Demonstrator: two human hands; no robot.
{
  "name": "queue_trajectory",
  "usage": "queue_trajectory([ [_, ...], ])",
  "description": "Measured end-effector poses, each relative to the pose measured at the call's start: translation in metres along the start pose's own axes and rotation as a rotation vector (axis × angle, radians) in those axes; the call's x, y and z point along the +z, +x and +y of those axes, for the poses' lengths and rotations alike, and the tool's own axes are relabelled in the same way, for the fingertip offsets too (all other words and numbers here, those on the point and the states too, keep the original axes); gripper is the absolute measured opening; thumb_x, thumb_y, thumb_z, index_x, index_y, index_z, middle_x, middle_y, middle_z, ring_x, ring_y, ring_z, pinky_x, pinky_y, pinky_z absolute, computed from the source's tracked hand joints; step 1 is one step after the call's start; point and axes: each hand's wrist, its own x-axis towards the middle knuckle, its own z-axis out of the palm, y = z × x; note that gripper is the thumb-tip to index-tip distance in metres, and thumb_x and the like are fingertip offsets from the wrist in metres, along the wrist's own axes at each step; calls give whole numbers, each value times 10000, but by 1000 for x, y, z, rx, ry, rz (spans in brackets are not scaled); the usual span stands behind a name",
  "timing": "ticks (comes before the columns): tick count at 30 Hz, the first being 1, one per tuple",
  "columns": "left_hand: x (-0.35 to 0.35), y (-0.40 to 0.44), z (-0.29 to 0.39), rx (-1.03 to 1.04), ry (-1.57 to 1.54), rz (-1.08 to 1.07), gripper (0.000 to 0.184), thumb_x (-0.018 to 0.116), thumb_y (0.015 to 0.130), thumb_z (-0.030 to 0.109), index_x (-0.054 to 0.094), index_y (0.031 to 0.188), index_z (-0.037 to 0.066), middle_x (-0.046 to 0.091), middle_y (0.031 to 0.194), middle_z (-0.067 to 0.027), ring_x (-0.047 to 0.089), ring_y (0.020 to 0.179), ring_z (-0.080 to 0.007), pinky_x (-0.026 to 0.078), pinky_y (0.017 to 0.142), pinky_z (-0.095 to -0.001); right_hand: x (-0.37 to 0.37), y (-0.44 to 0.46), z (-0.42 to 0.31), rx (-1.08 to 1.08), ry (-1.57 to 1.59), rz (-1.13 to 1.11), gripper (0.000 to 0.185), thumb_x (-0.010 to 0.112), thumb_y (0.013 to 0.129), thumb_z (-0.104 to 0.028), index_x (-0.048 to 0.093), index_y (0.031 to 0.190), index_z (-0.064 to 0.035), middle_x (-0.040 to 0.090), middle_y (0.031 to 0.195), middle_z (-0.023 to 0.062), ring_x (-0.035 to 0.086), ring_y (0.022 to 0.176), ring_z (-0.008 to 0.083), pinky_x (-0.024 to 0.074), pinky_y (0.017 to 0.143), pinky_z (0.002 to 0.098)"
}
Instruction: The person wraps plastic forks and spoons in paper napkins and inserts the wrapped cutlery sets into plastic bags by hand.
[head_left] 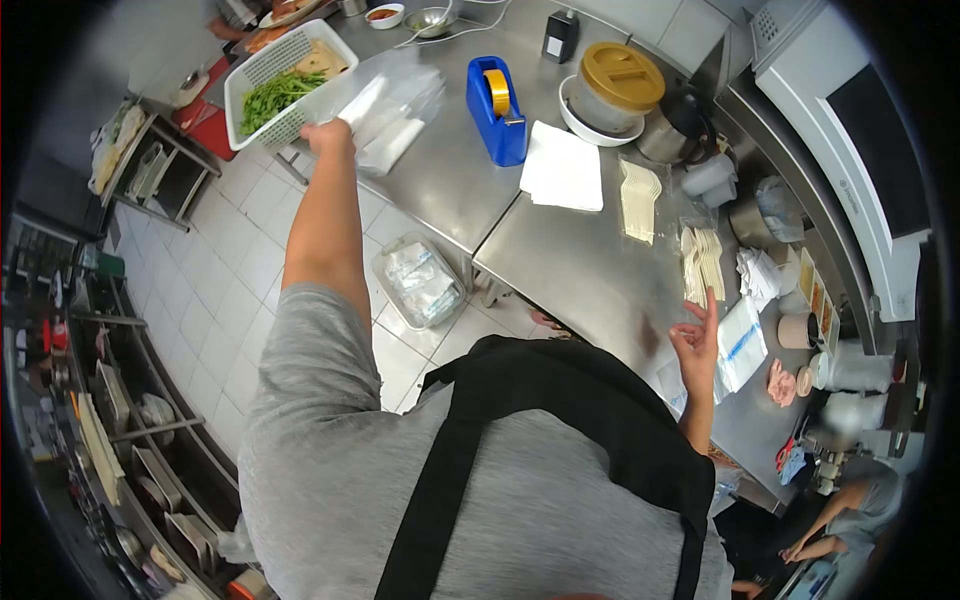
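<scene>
My left hand (328,135) reaches out at the upper left, its fingers closed at the edge of a clear plastic bag (408,100) with white packets inside. Beside it is a white basket (238,85) of green leafy vegetables (275,100). On the right, my right hand (697,335) hovers by the bundled wooden cutlery (702,262), index finger stretched out and the other fingers partly bent, holding nothing visible. A white packet with a blue stripe (740,343) lies just right of that hand.
A blue tape dispenser (497,115), white paper sheets (562,168) and a yellow-lidded tub (620,80) stand on the steel table (590,260). A plastic bin (420,280) sits on the floor. At lower right is another person (850,515); one more is partly visible at upper left.
</scene>
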Motion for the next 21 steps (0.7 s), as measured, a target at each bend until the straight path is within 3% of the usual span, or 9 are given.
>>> queue_trajectory([
  [3,10,2,-12,243,278,165,603,628,827,142,338,1353,86,379,1377,-229,460,1209,-384,412,968,-443,-22,-14,8,-9,-64,79,859,671,759,-9,243,1491,-147,538,1233,117,605,852,132,498,742,269],
  [6,5,-24,-15,774,686,165,610,605,869,251,326,1408,195,268,1472,-186,265,1360,-400,298,1030,-592,-39,-35,5,38,-155,167,765,656,764,9,343,1451,-117,578,1184,108,612,840,132,496,733,266],
  [9,20,-26,-33,1242,1106,-162,650,552,891,435,261,1461,320,226,1525,-139,134,1415,-409,202,1029,-692,-53,-62,17,72,-214,228,674,643,773,25,434,1401,-103,606,1142,99,611,833,126,495,728,262],
  [12,37,-10,-48,860,1536,-522,733,328,863,719,176,1490,371,129,1576,-74,131,1417,-422,161,1052,-691,-61,-84,19,77,-365,332,492,628,803,32,570,1278,-81,637,1056,80,594,806,119,486,707,261],
  [13,42,5,-60,927,1563,-486,728,294,864,731,174,1489,377,124,1578,-59,147,1415,-423,154,1048,-699,-65,-89,21,71,-406,376,458,630,806,24,588,1249,-85,644,1029,75,597,808,125,487,707,262],
  [15,38,-10,-38,847,1545,-518,730,322,863,722,184,1488,373,125,1577,-73,129,1422,-413,154,1048,-698,-70,-98,27,115,-406,470,418,645,804,1,610,1210,-91,651,1024,72,607,819,144,490,714,276],
  [18,39,-19,-37,1023,1257,-269,712,427,857,673,247,1472,362,117,1571,-107,101,1428,-403,155,1043,-699,-69,-110,42,117,-511,536,381,662,795,-23,629,1168,-91,658,1024,71,613,838,164,497,714,298],
  [19,37,-26,-35,1093,1129,-221,709,459,852,656,265,1466,360,115,1569,-115,94,1428,-403,157,1041,-699,-64,-112,41,148,-583,510,393,691,782,-54,624,1167,-99,653,1061,86,616,931,227,499,775,329],
  [21,37,-43,-35,1187,939,-182,702,510,845,624,292,1455,355,114,1565,-124,87,1428,-402,160,1038,-699,-52,-114,58,-34,-709,425,428,712,798,-164,599,1208,-115,599,1195,105,546,1110,301,435,927,406],
])
